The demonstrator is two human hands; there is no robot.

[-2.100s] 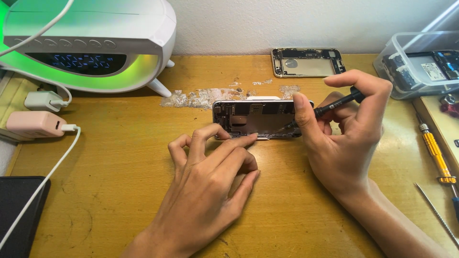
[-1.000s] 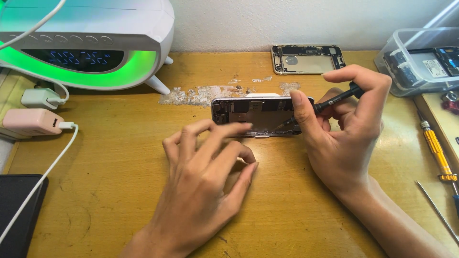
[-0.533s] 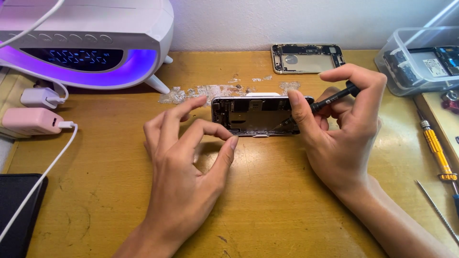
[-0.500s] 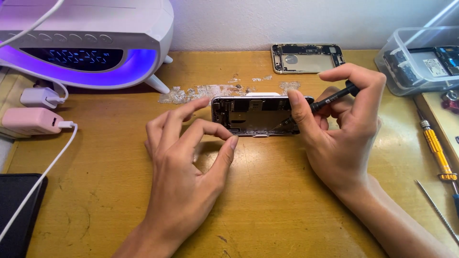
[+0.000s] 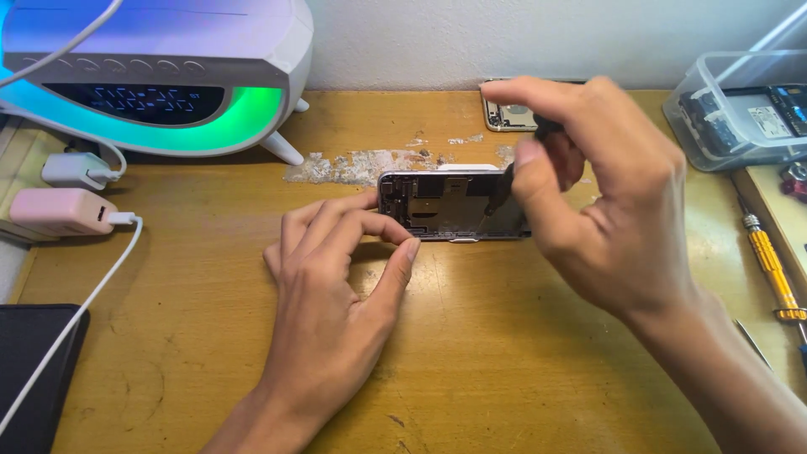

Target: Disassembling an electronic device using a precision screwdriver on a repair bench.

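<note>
1. The opened phone chassis (image 5: 454,206) lies flat at the centre of the wooden bench (image 5: 504,370), internals facing up, long axis running 9 to 3 o'clock.
2. The left hand (image 5: 336,311) rests on the bench at 7 o'clock of the chassis. Its grip is a pinch: fingertips meet the chassis's left end and near edge, apparently to brace it against sliding.
3. The right hand (image 5: 605,210) hovers over the chassis's right end. Its grip is clenched on a thin dark tool (image 5: 504,181), tip angled down into the chassis interior; the raised wrist keeps the work area visible.
4. Scattered pale debris (image 5: 361,166) lies at 11 o'clock of the chassis.
5. A second phone shell (image 5: 504,116) lies at 12 o'clock, partly hidden by the right hand.
6. A yellow-handled screwdriver (image 5: 769,265) lies at 3 o'clock, near a clear plastic parts box (image 5: 731,109).
</note>
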